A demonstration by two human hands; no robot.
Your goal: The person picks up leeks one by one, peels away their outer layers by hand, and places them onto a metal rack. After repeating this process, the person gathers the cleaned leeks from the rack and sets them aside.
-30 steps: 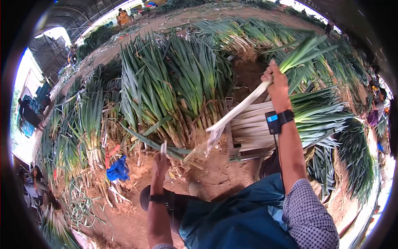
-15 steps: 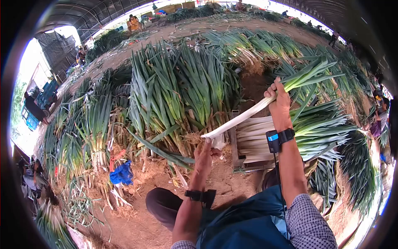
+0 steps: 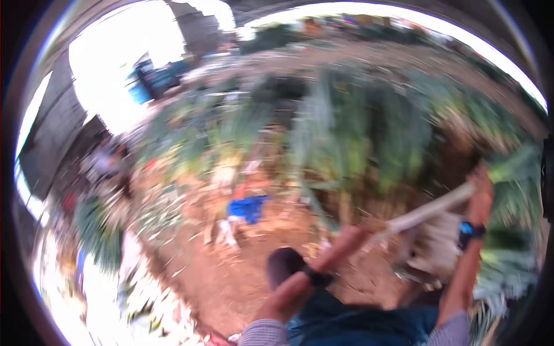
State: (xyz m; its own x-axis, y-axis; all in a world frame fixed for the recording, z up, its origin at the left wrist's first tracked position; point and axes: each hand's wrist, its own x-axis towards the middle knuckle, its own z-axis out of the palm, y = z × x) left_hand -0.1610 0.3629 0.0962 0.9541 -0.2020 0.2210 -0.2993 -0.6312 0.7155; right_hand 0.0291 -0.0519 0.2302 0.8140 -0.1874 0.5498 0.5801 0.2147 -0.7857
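The view is smeared by motion. My right hand (image 3: pixel 480 181) is closed round a long green onion stalk (image 3: pixel 430 209) at the right, with its green leaves beyond the hand. The white shaft slants down to the left. Its lower end lies beside my left hand (image 3: pixel 351 236), whose fingers are too blurred to make out. Below the stalk, a pile of white stalks (image 3: pixel 435 245) lies between my wrists, blurred. Upright bundles of green onions (image 3: pixel 358 132) stand beyond my hands.
A blue cloth or bag (image 3: pixel 248 209) lies on the brown soil left of my knee (image 3: pixel 284 266). More onions (image 3: pixel 101 236) lie at the left, near a blurred person (image 3: pixel 104 158). Blue crates (image 3: pixel 161 78) stand at the back left.
The whole view has swung to the left, so the bundles and both hands appear further right and lower. The stalk is still in my right hand.
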